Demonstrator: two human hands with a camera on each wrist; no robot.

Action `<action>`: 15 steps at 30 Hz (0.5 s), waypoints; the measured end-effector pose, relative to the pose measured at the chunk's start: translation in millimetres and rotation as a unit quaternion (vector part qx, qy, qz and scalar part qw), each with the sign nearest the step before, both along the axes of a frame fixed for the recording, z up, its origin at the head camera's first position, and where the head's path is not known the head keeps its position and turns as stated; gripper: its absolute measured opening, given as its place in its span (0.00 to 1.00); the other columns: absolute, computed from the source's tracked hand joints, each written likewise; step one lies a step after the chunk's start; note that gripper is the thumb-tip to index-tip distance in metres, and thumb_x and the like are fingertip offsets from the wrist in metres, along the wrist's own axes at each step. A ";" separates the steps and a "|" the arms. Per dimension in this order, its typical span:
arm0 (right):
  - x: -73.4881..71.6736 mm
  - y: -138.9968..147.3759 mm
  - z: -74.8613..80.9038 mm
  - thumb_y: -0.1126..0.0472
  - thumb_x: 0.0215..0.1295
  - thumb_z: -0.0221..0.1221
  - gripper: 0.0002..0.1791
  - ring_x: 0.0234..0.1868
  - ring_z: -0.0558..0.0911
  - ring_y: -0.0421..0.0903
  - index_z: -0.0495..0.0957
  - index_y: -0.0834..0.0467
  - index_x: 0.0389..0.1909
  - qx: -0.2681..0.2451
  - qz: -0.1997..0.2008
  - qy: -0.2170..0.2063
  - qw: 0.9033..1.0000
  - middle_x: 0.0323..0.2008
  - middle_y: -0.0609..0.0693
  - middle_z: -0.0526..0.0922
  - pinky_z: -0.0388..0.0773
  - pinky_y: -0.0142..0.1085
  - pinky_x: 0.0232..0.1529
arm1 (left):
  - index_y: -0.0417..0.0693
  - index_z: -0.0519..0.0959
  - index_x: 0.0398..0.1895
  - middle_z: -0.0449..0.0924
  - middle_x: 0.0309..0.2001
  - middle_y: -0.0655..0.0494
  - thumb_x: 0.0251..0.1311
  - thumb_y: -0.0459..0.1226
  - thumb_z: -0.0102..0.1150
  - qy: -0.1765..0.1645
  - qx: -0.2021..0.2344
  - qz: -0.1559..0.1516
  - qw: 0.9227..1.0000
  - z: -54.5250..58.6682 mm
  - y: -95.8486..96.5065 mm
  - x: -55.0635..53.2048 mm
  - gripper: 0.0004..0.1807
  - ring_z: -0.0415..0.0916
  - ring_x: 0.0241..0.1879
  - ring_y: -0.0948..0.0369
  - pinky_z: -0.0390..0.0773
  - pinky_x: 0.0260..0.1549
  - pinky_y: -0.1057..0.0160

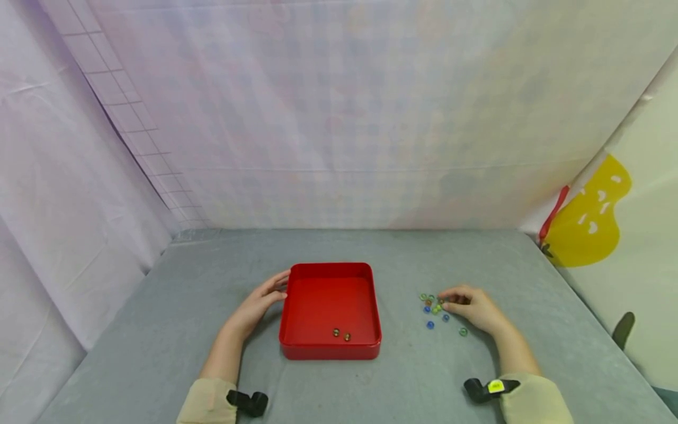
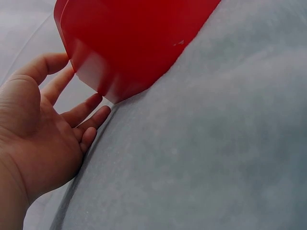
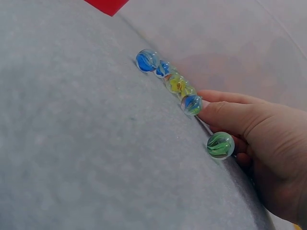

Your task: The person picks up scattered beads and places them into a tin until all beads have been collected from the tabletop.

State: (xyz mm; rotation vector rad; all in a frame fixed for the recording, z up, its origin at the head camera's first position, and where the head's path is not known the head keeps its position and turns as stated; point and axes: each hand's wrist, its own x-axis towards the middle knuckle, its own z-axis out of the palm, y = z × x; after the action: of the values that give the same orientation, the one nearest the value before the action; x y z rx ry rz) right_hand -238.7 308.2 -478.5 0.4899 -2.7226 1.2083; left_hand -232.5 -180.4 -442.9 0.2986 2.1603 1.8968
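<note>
A red square box with low walls stands open-topped on the grey cloth, two brownish-green marbles lying inside near its front wall. My left hand rests against the box's left side, fingers spread and fingertips touching the wall; the left wrist view shows the palm and these fingertips on the red side. To the right of the box, my right hand is at a loose group of glass marbles. Its thumb and index finger close around a small brownish marble, mostly hidden by the fingers in the right wrist view.
Near the right hand lie a blue marble and a green-swirled marble, slightly apart from the group. Grey cloth covers the table. Pale curtains hang behind and at both sides. Each wrist wears a black camera mount.
</note>
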 end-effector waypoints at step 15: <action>0.6 -2.6 4.7 0.62 0.59 0.66 0.10 0.32 0.72 0.43 0.84 0.59 0.41 0.021 -0.019 -0.025 0.999 0.31 0.48 0.77 0.69 0.35 0.32 | 0.50 0.61 0.72 0.59 0.69 0.44 0.68 0.35 0.51 -0.002 0.000 0.006 1.000 -14.6 -3.4 -7.7 0.29 0.55 0.67 0.49 0.49 0.64 0.41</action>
State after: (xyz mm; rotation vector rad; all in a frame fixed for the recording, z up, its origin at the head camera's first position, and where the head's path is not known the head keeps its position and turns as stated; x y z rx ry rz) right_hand -238.1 305.6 -473.7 0.4176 -2.7908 1.1714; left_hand -240.2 -183.8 -457.5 0.2817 2.1651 1.9017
